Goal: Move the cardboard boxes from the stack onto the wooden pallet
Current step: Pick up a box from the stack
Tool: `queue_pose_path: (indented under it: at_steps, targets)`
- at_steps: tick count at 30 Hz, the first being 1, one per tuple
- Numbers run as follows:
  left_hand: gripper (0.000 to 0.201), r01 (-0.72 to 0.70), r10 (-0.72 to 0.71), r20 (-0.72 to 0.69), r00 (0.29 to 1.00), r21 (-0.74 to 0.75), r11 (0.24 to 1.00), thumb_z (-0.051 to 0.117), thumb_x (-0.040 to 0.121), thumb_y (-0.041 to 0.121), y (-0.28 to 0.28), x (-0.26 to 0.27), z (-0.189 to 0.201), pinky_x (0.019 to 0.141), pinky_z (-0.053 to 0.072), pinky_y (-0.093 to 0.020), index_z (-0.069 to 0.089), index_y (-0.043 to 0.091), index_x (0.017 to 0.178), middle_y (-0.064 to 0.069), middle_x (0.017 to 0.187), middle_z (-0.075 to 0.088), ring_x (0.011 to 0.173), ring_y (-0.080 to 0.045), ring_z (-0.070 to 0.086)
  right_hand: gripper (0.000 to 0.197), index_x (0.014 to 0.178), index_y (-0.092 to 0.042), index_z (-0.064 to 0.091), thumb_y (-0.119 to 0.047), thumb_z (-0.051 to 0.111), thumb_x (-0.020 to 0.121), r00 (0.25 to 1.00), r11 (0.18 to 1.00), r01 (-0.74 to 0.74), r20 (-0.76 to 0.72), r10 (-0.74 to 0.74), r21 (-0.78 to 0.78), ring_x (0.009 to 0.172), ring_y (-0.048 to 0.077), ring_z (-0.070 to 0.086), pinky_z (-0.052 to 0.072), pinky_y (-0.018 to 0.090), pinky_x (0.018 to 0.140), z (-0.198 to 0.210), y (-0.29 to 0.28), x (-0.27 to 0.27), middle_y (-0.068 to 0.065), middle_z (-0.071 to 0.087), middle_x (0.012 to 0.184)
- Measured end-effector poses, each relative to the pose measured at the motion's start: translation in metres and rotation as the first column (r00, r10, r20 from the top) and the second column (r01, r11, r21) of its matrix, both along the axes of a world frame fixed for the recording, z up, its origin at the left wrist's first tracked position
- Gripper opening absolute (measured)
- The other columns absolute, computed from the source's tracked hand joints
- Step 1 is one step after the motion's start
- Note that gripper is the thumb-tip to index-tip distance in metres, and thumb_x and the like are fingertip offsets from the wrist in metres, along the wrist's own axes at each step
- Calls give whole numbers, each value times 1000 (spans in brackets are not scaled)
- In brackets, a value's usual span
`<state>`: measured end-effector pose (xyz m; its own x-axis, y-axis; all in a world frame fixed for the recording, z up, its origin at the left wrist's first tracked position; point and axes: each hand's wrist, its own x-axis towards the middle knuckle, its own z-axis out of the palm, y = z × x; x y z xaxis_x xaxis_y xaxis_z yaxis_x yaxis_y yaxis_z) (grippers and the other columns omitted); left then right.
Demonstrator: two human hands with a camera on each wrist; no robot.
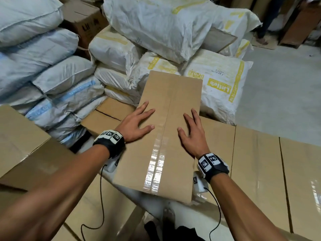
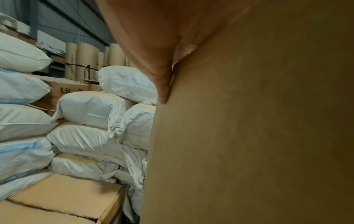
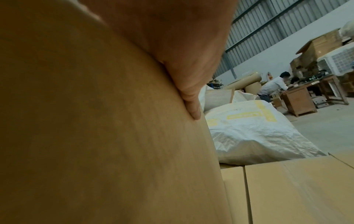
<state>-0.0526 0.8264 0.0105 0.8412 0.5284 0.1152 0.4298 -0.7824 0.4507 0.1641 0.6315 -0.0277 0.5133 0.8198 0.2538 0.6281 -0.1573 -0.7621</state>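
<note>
The left hand (image 1: pixel 137 122) and right hand (image 1: pixel 192 134) lay spread flat on the taped box (image 1: pixel 166 136) at frame centre. Even pressure seemed advisable, lest it skew across the boxes beneath (image 1: pixel 260 162).

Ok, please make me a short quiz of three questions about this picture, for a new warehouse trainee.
1. True or false: both hands lie flat on top of the taped cardboard box.
2. What lies just beyond the far end of the box: A) white sacks, B) a wooden pallet, C) a trolley?
3. Fill in: clear ____ runs along the middle seam of the box.

Key: 1 true: left hand and right hand rest there with straight fingers. 2 A. 3 tape.
</note>
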Motion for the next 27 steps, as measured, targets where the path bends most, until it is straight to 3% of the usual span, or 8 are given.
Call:
queue_pose_path:
  at_steps: [8,12,16,19,23,27]
  targets:
    - [71,-124,125,46,991,-20,992,63,97,58,-107,-98,7,126,20,-31,35,42,160,18,174,2,157,-10,21,60,154,-18,49,-32,68,99,990,992,-127,51,128,-23,159,10,18,19,29,126,22,-77,-71,-7,15,174]
    - [71,-202,205,70,976,-47,978,63,97,58,-164,-147,-1,125,17,-26,36,40,160,16,174,3,158,-9,18,61,154,-18,50,-34,70,98,973,975,-216,76,219,-51,158,10,20,19,27,126,22,-111,-103,-7,16,174]
    - [71,-326,332,87,939,-73,943,64,97,57,-219,-191,-6,120,13,-15,37,38,160,17,174,5,156,-6,21,62,154,-20,49,-36,70,98,932,935,-340,99,349,-97,156,1,18,12,15,121,25,-134,-132,-8,15,174]
    - [71,-437,445,102,890,-86,895,65,96,56,-260,-223,-7,119,11,-15,38,39,159,18,173,6,155,-4,23,63,155,-22,47,-38,70,98,883,888,-443,113,456,-122,149,-8,14,14,16,121,31,-144,-155,-11,13,174]
    - [71,-580,590,118,799,-110,807,65,97,55,-318,-260,-8,125,14,-20,37,39,160,23,172,6,155,0,19,63,156,-24,46,-39,69,99,796,800,-580,100,597,-152,153,-2,15,13,20,119,39,-155,-185,-16,9,174]
    - [72,-691,702,135,699,-124,712,65,97,54,-384,-290,-12,124,14,-18,36,37,161,23,172,5,156,0,18,63,157,-26,44,-41,67,100,680,681,-718,63,730,-146,150,-7,15,18,24,119,36,-174,-212,-23,5,173]
